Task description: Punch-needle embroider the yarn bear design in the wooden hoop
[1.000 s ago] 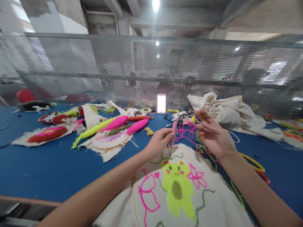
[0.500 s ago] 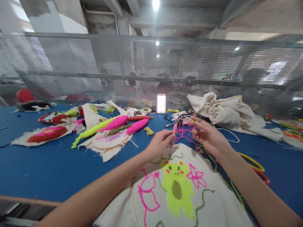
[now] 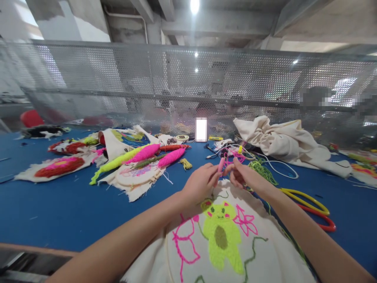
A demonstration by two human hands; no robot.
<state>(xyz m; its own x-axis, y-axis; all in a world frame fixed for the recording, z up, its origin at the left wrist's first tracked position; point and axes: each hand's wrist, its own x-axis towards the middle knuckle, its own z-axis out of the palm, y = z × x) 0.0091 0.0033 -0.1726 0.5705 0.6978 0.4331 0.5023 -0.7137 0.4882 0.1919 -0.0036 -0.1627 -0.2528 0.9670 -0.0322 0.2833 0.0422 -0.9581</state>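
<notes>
My left hand (image 3: pixel 200 181) is closed around a pink-handled punch needle (image 3: pixel 221 165) held upright above the far edge of an embroidery cloth (image 3: pixel 277 247). Close beside it, the bent fingers of my right hand (image 3: pixel 242 173) are pinched together near the tool; what lies between them is too small to make out. The white cloth is stretched over a hoop in front of me. It bears a yellow-green bear (image 3: pixel 220 236), a pink flower (image 3: pixel 245 220), pink outlines and dark green stitched lines. Pink yarn (image 3: pixel 237 154) lies behind my hands.
Yarn bundles (image 3: pixel 172 157) and a small embroidered hoop piece (image 3: pixel 141 177) lie to the left on the blue table (image 3: pixel 73 212). On the right are tangled green yarn (image 3: pixel 262 171), a yellow ring (image 3: pixel 309 200), a red ring (image 3: pixel 326 226) and crumpled cream cloth (image 3: pixel 282 137). A perforated metal screen (image 3: pixel 118 78) stands behind.
My right hand has come down and left toward the punch needle, and its spread fingers have closed. The punch needle has shifted slightly to the right in my left hand.
</notes>
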